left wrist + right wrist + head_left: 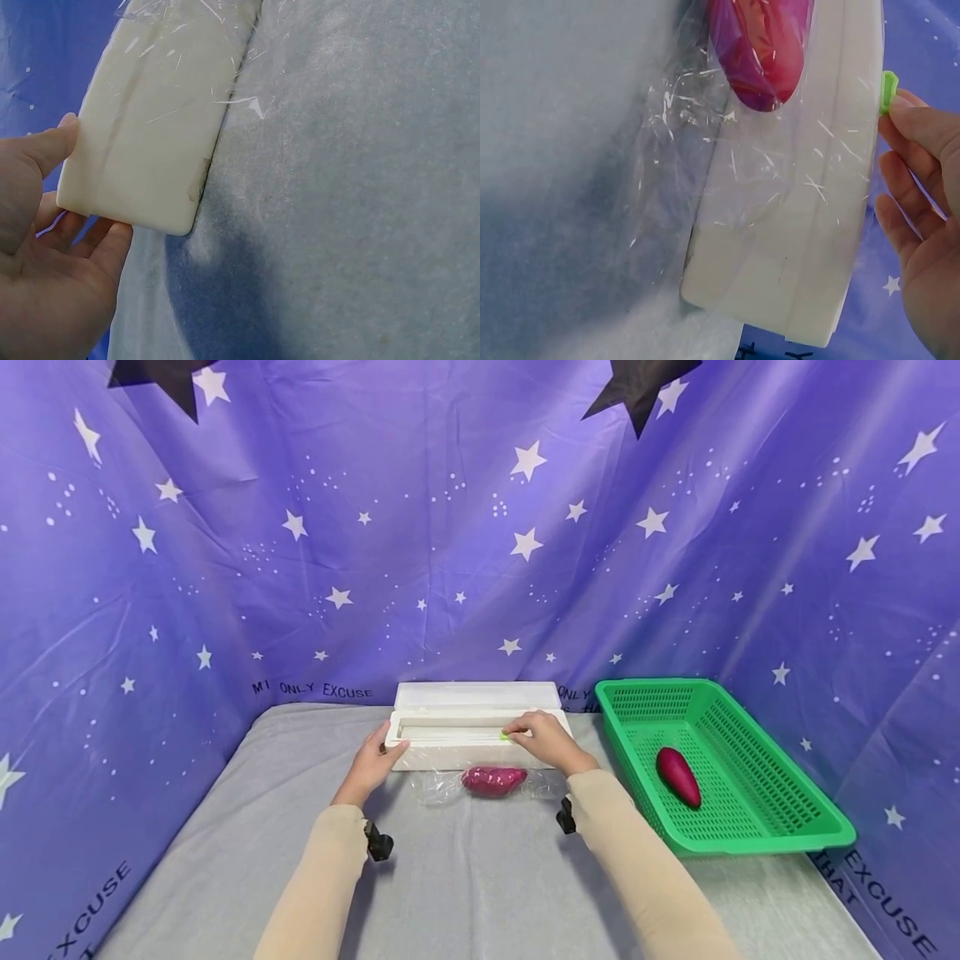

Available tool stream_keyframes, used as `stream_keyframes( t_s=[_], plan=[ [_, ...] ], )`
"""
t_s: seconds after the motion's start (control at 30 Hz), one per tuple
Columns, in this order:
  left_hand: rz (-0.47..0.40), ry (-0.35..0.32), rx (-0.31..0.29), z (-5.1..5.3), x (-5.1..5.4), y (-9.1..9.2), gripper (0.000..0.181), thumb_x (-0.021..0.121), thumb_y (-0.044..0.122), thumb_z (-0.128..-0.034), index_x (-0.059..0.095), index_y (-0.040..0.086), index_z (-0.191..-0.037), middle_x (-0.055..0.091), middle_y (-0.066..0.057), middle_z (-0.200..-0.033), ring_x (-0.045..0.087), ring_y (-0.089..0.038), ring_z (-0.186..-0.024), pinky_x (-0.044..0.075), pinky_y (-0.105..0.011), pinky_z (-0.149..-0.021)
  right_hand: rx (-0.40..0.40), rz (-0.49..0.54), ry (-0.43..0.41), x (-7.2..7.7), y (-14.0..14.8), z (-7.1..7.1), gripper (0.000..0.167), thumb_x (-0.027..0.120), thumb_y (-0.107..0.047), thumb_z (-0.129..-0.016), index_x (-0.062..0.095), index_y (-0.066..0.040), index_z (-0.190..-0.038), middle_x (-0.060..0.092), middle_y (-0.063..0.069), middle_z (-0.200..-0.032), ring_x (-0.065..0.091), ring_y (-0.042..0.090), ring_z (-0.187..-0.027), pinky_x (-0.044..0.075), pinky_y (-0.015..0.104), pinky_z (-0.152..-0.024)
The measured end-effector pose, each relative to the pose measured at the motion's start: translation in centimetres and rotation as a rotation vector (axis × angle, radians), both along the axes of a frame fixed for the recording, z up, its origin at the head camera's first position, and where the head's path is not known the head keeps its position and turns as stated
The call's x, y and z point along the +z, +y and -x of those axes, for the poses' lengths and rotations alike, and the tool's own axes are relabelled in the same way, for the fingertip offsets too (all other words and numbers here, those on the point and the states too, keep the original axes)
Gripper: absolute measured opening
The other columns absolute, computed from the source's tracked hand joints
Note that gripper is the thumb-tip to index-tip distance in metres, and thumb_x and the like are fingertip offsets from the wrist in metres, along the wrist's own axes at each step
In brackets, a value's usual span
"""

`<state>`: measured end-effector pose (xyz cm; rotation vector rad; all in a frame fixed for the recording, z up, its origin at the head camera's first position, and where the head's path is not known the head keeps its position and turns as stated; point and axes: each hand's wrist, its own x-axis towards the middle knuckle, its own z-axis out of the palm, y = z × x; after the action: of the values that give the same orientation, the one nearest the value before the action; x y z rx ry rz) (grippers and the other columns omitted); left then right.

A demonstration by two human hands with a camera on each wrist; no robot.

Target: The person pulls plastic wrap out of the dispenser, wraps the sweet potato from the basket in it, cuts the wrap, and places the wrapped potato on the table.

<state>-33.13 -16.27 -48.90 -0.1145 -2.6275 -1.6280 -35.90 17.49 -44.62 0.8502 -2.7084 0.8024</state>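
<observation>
A long white box (442, 758) stands at the back of the table, its lid (477, 696) raised behind it. My left hand (369, 766) grips the box's left end, thumb on the front edge and fingers around the end (71, 247). On the box's top edge, right of its middle, my right hand (551, 743) pinches a small green slider (888, 91) between thumb and fingers (930, 172). Clear film (438, 785) hangs down the box's front onto the cloth. A purple-red sweet potato (493, 781) lies in the film just before the box.
At the right stands a green perforated basket (757, 843) with another purple-red sweet potato (678, 777) inside. Grey cloth (465, 885) covers the table. A purple curtain with stars (450, 527) hangs behind and at both sides.
</observation>
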Motion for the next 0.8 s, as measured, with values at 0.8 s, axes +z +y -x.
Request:
stream_keyframes(
  t_s=[0.8],
  plan=[
    [-0.026,-0.013,-0.040,0.2,0.0,-0.6,0.074,0.059,0.022,-0.1027,0.017,-0.002,-0.158,0.019,-0.030,-0.159,0.029,-0.046,-0.142,0.024,-0.051,-0.117,0.040,-0.049,0.021,0.3,-3.5,0.3,0.012,0.071,-0.007,-0.092,0.077,-0.007,-0.102,0.072,0.003,-0.093,0.066,0.020,-0.090,0.052,0.037,-0.087]
  ],
)
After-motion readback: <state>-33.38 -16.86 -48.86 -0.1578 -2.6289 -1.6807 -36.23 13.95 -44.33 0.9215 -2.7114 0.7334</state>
